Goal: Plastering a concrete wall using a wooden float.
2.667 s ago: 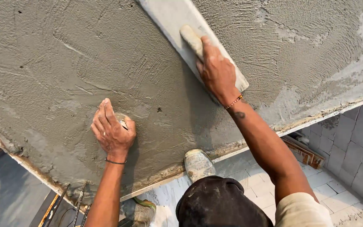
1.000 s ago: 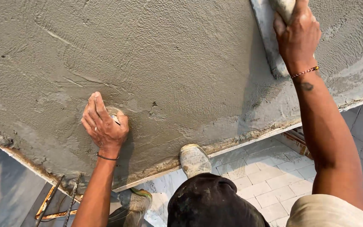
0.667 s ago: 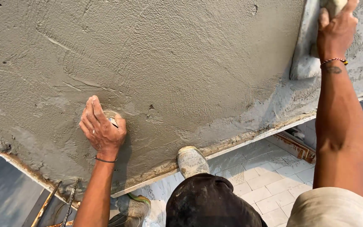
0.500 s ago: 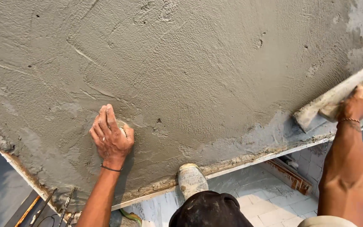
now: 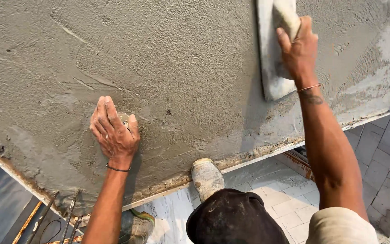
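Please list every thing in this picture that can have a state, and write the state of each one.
Grey wet plaster wall: rough, ridged, not yet smooth.
Flat grey plastering trowel: pressed flat against the wall, smeared with plaster.
Right hand: closed around the trowel's handle.
Left hand: open, palm flat on the wall.
Plaster-covered shoe: standing on the tiled floor below the wall.
Rusty steel bars: bare, sticking out under the wall's edge.

Left hand (image 5: 113, 131) flat on plastered wall (image 5: 181, 68), right hand (image 5: 299, 52) on trowel (image 5: 269, 68) upper right, shoe (image 5: 207, 177) below
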